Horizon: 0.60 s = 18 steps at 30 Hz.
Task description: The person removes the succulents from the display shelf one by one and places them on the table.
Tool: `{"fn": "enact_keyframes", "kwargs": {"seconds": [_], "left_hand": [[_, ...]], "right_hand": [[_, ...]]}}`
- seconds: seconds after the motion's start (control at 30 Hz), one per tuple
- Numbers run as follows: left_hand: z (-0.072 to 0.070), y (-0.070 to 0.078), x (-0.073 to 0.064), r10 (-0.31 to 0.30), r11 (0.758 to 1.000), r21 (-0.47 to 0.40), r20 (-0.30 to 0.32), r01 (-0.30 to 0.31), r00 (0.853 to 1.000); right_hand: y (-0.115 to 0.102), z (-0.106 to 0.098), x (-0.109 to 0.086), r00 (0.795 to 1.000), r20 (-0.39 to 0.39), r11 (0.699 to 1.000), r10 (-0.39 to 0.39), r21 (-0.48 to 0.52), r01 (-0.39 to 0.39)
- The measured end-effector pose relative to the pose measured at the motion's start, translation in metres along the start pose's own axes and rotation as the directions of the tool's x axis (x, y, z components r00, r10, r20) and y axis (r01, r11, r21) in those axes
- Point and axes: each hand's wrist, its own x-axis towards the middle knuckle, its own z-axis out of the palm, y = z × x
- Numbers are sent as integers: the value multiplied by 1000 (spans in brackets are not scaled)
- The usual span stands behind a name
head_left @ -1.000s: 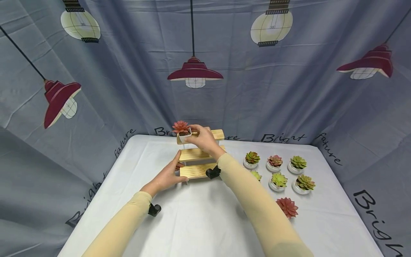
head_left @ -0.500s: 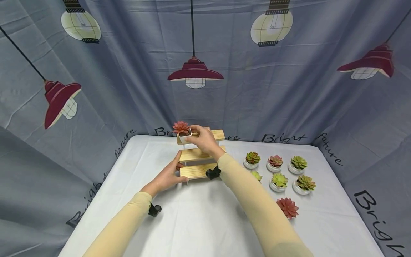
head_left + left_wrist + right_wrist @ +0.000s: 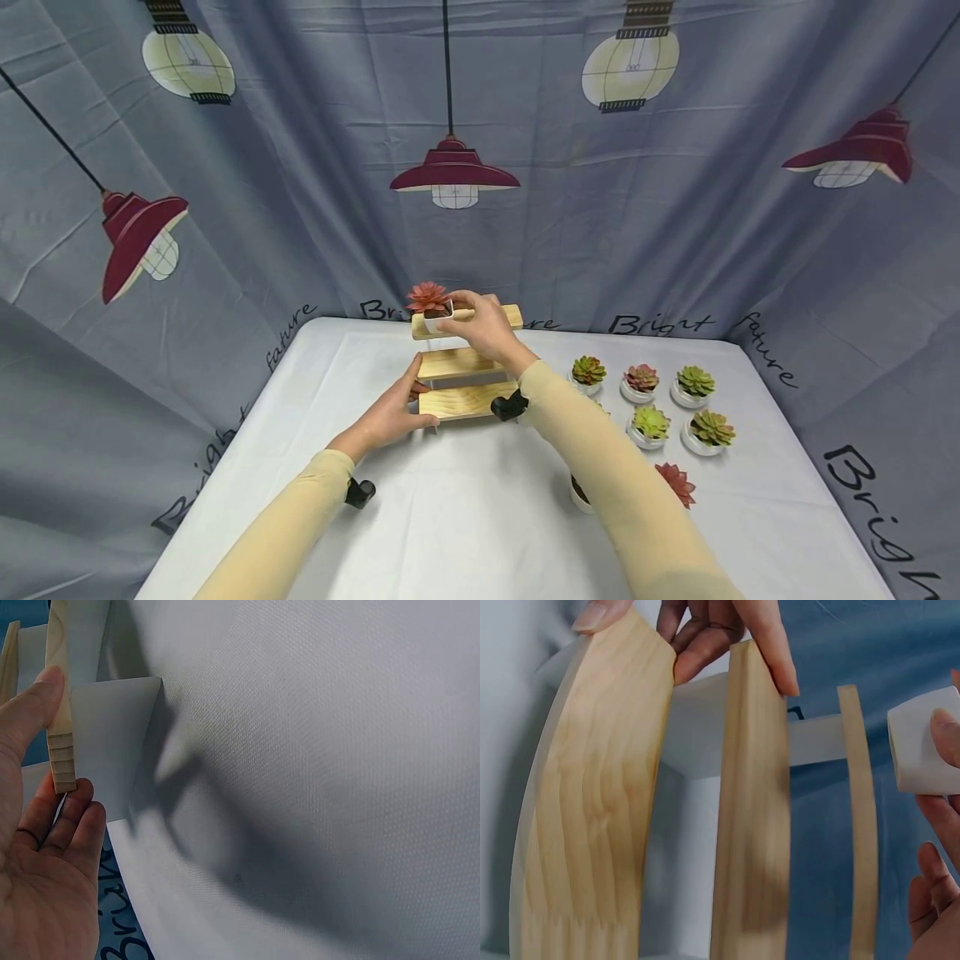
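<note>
A three-tier plant stand with pale wooden shelves (image 3: 459, 402) and white side supports stands at the table's middle back. My left hand (image 3: 384, 415) grips its left end, with the thumb on the lowest shelf's end (image 3: 61, 750) and fingertips by the middle shelf (image 3: 754, 795). My right hand (image 3: 486, 329) pinches a small white pot (image 3: 922, 742) holding a red succulent (image 3: 427, 297). In the head view the pot overlaps the left part of the top shelf (image 3: 510, 317). The right wrist view shows a gap between pot and top shelf (image 3: 862, 825).
Several potted succulents, such as a green one (image 3: 650, 423) and a reddish one (image 3: 641, 380), stand on the right of the white table (image 3: 465, 517). My right sleeve (image 3: 600, 467) partly covers a red succulent (image 3: 677, 483) and another pot (image 3: 580, 496). A grey printed curtain (image 3: 322, 150) surrounds the table.
My right hand has shifted slightly right with the potted red succulent. The right forearm has moved right too, uncovering part of a pot. My left hand has stayed on the stand.
</note>
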Motion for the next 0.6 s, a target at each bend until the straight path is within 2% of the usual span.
{"fn": "enact_keyframes", "kwargs": {"seconds": [0.17, 0.6], "left_hand": [[0, 0, 0, -6, 1000, 10, -3, 6, 1000], [1, -2, 0, -13, 1000, 2, 9, 13, 1000]], "right_hand": [[0, -13, -5, 1000, -15, 1000, -13, -24, 13], [4, -41, -24, 1000, -20, 1000, -16, -10, 16]]}}
